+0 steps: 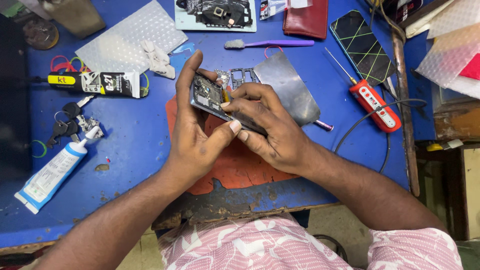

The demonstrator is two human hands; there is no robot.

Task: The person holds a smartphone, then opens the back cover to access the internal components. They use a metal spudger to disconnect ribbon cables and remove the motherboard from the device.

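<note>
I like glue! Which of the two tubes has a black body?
The black-and-white tube lying near the coloured rubber bands. The other tube, by the keys, is white and blue with a white nozzle.

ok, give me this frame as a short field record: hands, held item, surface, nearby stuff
left hand: grips the opened phone at its left end, fingers curled over the top edge
right hand: clasps the phone's right part, fingertips pressing on the exposed inside
phone state: back off, boards visible, held tilted above the mat
surface: orange mat on a blue table
left of hands: black glue tube, white tube, keys
right of hands: red tool, second phone
behind: metal plate, purple toothbrush
</note>
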